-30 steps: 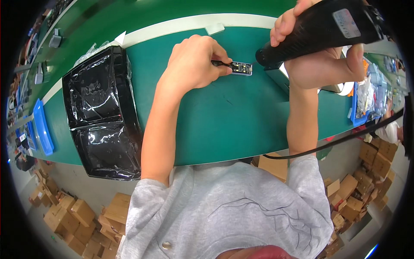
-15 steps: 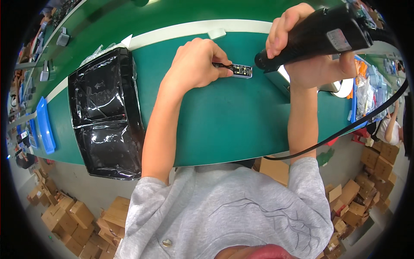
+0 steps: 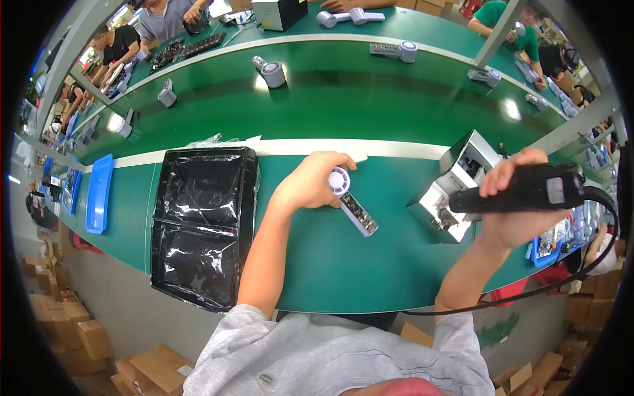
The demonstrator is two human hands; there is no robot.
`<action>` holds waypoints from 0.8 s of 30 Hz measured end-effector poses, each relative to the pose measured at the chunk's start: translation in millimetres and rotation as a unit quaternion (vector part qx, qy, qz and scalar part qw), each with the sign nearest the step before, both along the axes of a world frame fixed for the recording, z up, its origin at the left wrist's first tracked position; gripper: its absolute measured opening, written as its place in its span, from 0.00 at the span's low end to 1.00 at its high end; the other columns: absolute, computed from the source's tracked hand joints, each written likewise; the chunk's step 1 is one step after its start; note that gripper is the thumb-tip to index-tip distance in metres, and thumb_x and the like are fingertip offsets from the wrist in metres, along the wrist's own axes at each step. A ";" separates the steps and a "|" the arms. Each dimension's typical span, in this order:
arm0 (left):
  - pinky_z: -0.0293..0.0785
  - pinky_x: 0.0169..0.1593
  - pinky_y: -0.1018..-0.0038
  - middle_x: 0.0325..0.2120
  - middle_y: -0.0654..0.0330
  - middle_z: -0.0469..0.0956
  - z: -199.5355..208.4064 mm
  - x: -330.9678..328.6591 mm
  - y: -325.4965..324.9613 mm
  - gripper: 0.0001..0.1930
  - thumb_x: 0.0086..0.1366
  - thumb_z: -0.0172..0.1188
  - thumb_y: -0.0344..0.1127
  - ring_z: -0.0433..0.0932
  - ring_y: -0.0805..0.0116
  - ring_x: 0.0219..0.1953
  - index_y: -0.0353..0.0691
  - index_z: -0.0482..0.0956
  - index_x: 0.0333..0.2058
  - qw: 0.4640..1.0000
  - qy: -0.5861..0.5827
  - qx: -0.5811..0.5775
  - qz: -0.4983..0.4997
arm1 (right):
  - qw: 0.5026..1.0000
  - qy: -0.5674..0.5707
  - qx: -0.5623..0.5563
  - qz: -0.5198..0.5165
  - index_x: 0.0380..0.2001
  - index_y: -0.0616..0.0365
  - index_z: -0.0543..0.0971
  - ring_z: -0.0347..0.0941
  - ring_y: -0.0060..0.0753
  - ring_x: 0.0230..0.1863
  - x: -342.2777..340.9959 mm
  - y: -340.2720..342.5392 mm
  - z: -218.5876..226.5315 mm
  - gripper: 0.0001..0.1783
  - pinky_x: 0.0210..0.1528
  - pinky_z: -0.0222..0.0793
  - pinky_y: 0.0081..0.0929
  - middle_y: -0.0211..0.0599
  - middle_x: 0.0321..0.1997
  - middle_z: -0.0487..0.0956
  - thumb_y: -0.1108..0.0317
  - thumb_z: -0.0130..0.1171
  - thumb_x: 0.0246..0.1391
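My left hand [image 3: 305, 183] grips a small pale lavender handheld fan [image 3: 339, 181] by its round head. The fan's handle is uncovered, with a circuit board [image 3: 356, 212] showing along it, and slants down to the right just over the green tabletop. In my right hand [image 3: 525, 221] is a black electric screwdriver [image 3: 512, 188], its fingers wrapped around the body and its cable curving down the right side. The screwdriver's nose points left, over the front of a white and black screw feeder [image 3: 456, 175]. Its bit is hard to make out.
A black plastic-lined tray [image 3: 205, 191] lies left of my left arm, with a blue tray [image 3: 100, 195] farther left. Beyond a white rail, a green conveyor [image 3: 317, 99] carries several fans. Co-workers sit across it. Another blue bin [image 3: 545, 254] stands at the right.
The view has tilted up, showing the conveyor and co-workers. My right hand's screwdriver has gone from beside the fan's handle end to the screw feeder. The fan's handle has swung downward.
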State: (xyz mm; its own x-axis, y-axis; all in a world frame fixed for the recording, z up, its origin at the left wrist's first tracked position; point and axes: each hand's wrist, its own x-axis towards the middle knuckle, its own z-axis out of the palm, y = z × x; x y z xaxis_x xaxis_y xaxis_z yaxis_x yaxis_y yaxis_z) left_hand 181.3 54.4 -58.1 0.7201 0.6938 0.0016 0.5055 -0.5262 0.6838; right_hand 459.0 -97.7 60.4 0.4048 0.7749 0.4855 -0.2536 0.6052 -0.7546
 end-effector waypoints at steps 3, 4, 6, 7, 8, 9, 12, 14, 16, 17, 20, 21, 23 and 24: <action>0.78 0.53 0.69 0.40 0.57 0.84 -2.9 14.8 3.6 0.30 0.39 0.72 0.17 0.83 0.62 0.45 0.36 0.82 0.47 0.976 -0.171 -0.115 -0.075 | 1.000 -0.011 -0.023 -0.016 0.45 0.61 0.71 0.69 0.31 0.20 7.7 -17.1 22.3 0.45 0.22 0.70 0.29 0.38 0.23 0.72 0.23 0.39 0.65; 0.79 0.54 0.69 0.40 0.57 0.84 -7.2 22.3 1.0 0.30 0.40 0.72 0.18 0.83 0.62 0.45 0.36 0.82 0.47 0.972 -0.176 -0.130 -0.090 | 0.999 -0.012 -0.030 -0.005 0.45 0.62 0.71 0.69 0.32 0.20 11.6 -18.4 22.3 0.44 0.22 0.70 0.29 0.38 0.23 0.72 0.24 0.38 0.66; 0.79 0.55 0.69 0.41 0.58 0.84 -16.1 39.9 -3.9 0.30 0.41 0.72 0.19 0.83 0.64 0.47 0.37 0.82 0.49 0.963 -0.178 -0.157 -0.130 | 0.998 -0.004 -0.051 -0.023 0.43 0.62 0.72 0.69 0.33 0.20 17.4 -17.9 22.9 0.43 0.22 0.71 0.29 0.40 0.23 0.73 0.26 0.37 0.67; 0.78 0.56 0.70 0.43 0.58 0.84 -21.4 42.0 -6.9 0.31 0.42 0.73 0.20 0.82 0.65 0.48 0.37 0.82 0.51 0.953 -0.193 -0.189 -0.136 | 0.998 0.001 -0.054 -0.026 0.42 0.62 0.72 0.69 0.33 0.18 17.6 -9.8 16.7 0.44 0.21 0.71 0.30 0.40 0.21 0.72 0.25 0.35 0.67; 0.78 0.57 0.70 0.46 0.58 0.83 -26.8 42.7 -11.2 0.32 0.42 0.73 0.20 0.81 0.66 0.50 0.37 0.81 0.52 0.942 -0.208 -0.221 -0.143 | 0.997 0.011 -0.061 -0.050 0.41 0.62 0.73 0.69 0.33 0.17 13.4 -0.9 11.5 0.44 0.21 0.70 0.30 0.39 0.19 0.72 0.26 0.33 0.67; 0.76 0.59 0.70 0.49 0.58 0.82 -27.8 46.1 -15.7 0.33 0.45 0.77 0.24 0.80 0.66 0.53 0.37 0.80 0.54 0.937 -0.213 -0.231 -0.154 | 0.993 0.004 -0.095 -0.073 0.39 0.61 0.74 0.68 0.33 0.16 10.8 4.9 10.8 0.45 0.19 0.69 0.29 0.38 0.18 0.71 0.24 0.32 0.67; 0.76 0.59 0.69 0.50 0.57 0.82 -35.6 55.1 -41.2 0.33 0.50 0.83 0.37 0.80 0.66 0.53 0.37 0.81 0.55 0.948 -0.260 -0.180 -0.043 | 0.990 0.002 -0.122 -0.076 0.37 0.61 0.74 0.68 0.31 0.15 12.6 18.0 0.0 0.47 0.19 0.68 0.28 0.38 0.17 0.72 0.24 0.27 0.70; 0.78 0.58 0.68 0.49 0.56 0.83 -44.9 62.8 -54.8 0.34 0.49 0.83 0.38 0.82 0.64 0.51 0.36 0.81 0.55 0.958 -0.248 -0.141 0.011 | 0.990 -0.012 -0.111 -0.080 0.35 0.61 0.74 0.69 0.31 0.15 17.3 18.4 -2.7 0.47 0.18 0.69 0.28 0.39 0.17 0.72 0.25 0.26 0.70; 0.78 0.58 0.67 0.49 0.55 0.83 -53.2 62.9 -58.5 0.36 0.48 0.84 0.39 0.83 0.61 0.51 0.36 0.80 0.56 0.960 -0.272 -0.072 0.001 | 0.990 -0.012 -0.123 -0.064 0.34 0.62 0.74 0.69 0.31 0.14 19.7 18.9 -5.4 0.47 0.18 0.69 0.27 0.39 0.16 0.73 0.25 0.27 0.71; 0.78 0.58 0.66 0.49 0.54 0.83 -56.6 60.1 -58.6 0.37 0.47 0.84 0.39 0.83 0.60 0.52 0.35 0.80 0.56 0.959 -0.273 -0.079 0.006 | 0.990 -0.014 -0.129 -0.056 0.34 0.62 0.74 0.69 0.31 0.14 16.7 20.8 -6.1 0.47 0.18 0.69 0.26 0.39 0.16 0.74 0.25 0.27 0.71; 0.78 0.59 0.66 0.50 0.53 0.83 -56.0 56.2 -56.2 0.37 0.47 0.84 0.38 0.83 0.59 0.53 0.35 0.80 0.57 0.961 -0.268 -0.067 -0.009 | 0.985 0.006 -0.171 -0.019 0.34 0.61 0.76 0.69 0.30 0.13 13.5 27.9 -12.2 0.46 0.15 0.67 0.26 0.39 0.16 0.75 0.25 0.29 0.71; 0.77 0.60 0.66 0.51 0.53 0.82 -55.9 54.1 -55.9 0.38 0.48 0.84 0.37 0.83 0.58 0.54 0.35 0.79 0.58 0.963 -0.260 -0.063 -0.016 | 0.987 0.011 -0.161 -0.003 0.34 0.60 0.76 0.69 0.30 0.13 11.4 29.2 -12.8 0.45 0.15 0.67 0.26 0.38 0.15 0.74 0.26 0.30 0.71; 0.77 0.60 0.66 0.52 0.52 0.82 -54.7 56.2 -54.8 0.38 0.48 0.84 0.37 0.83 0.58 0.55 0.35 0.79 0.58 0.963 -0.264 -0.058 -0.014 | 0.987 0.037 -0.156 -0.001 0.34 0.61 0.76 0.69 0.30 0.12 3.7 30.8 -6.6 0.44 0.15 0.67 0.26 0.38 0.15 0.73 0.28 0.30 0.72; 0.77 0.61 0.66 0.53 0.52 0.81 -53.7 56.8 -55.6 0.38 0.48 0.84 0.37 0.82 0.58 0.55 0.35 0.79 0.58 0.962 -0.266 -0.053 -0.018 | 0.988 0.023 -0.154 -0.003 0.34 0.62 0.75 0.68 0.31 0.12 2.3 31.0 -5.3 0.44 0.15 0.67 0.27 0.39 0.14 0.72 0.29 0.29 0.72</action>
